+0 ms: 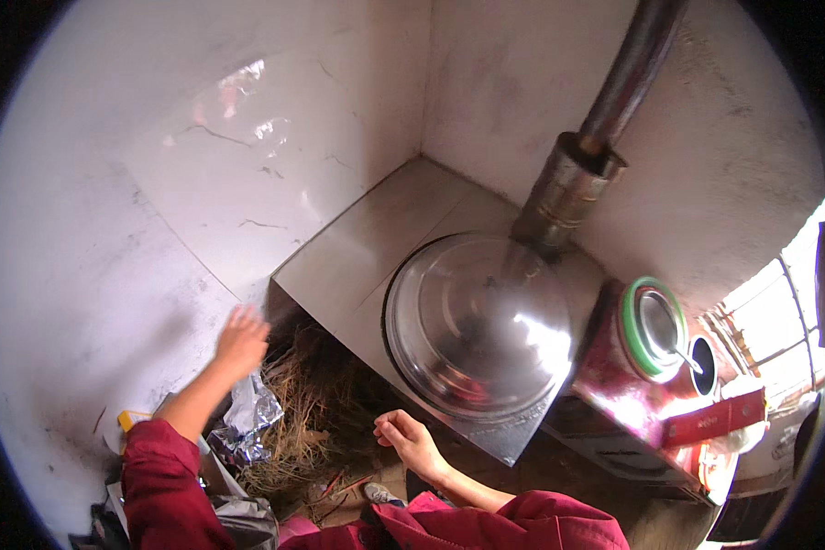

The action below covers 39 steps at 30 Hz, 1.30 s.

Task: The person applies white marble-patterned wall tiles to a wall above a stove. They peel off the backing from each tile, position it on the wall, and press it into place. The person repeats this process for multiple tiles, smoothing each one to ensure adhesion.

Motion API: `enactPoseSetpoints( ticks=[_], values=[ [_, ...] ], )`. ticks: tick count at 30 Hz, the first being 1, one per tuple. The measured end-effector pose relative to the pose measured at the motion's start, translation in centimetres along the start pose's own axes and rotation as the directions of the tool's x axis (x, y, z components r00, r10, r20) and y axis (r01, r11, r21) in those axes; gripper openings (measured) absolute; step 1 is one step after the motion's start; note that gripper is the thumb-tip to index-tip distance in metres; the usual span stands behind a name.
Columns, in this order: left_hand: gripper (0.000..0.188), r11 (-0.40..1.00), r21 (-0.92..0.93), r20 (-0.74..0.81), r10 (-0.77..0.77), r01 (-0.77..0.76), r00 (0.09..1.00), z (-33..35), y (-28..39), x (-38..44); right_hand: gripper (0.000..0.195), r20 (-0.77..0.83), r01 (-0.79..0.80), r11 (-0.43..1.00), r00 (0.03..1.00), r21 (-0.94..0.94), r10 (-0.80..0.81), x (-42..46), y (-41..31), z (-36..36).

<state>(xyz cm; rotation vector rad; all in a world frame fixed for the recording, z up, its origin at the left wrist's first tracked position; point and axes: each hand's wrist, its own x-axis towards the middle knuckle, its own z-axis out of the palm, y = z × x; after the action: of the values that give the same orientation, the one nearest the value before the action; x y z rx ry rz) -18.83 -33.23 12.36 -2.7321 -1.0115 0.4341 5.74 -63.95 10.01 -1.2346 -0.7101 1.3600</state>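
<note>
My left hand (243, 344), slightly blurred, is raised beside the white wall with its fingers apart and nothing visible in it. Beneath it lies crumpled silvery plastic wrapping (253, 412). In front of my body, my right hand (414, 443) has its fingers curled in, and no object shows in it. It is near the front edge of a tiled stove top (378, 240). A large, round, shiny metal lid or pan (478, 323) covers much of that surface. Dry straw and twigs (309, 405) are heaped on the floor below, between my hands.
A metal pipe (570, 185) rises from the stove's back corner. To the right, a red-topped cabinet (605, 364) bears a green-rimmed bowl (629, 323), a dark round container (702, 364) and a red box (715, 418). A yellow box (132, 419) sits by the left wall.
</note>
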Motion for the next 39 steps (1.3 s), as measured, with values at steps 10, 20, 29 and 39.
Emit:
enactPoseSetpoints(
  ticks=[10, 20, 29, 39],
  values=[
    [0.055, 0.592, -0.645, -0.594, 0.009, -0.483, 0.804, -8.4, 29.5, -13.2, 0.063, 0.487, -0.285, 0.468, 0.779, 0.837, -0.395, -5.7, 5.8, 2.9],
    [0.051, 0.43, -0.851, 0.035, -0.527, 0.302, 0.849, 6.2, 27.1, -28.4, 0.037, 0.427, -0.452, 0.723, 0.873, 0.523, 0.236, -15.7, 0.5, -1.8],
    [0.053, 0.367, -0.846, 0.155, -0.527, 0.388, 0.836, 5.2, 41.7, -35.8, 0.012, -0.132, -0.145, 0.914, 0.969, 0.379, 0.208, -28.1, 2.0, -17.3],
    [0.056, 0.472, -0.812, 0.116, -0.448, 0.345, 0.887, 1.1, 51.9, -36.2, 0.009, -0.175, -0.377, 0.84, 0.865, 0.391, 0.47, -38.5, 6.3, -23.9]
  ],
)
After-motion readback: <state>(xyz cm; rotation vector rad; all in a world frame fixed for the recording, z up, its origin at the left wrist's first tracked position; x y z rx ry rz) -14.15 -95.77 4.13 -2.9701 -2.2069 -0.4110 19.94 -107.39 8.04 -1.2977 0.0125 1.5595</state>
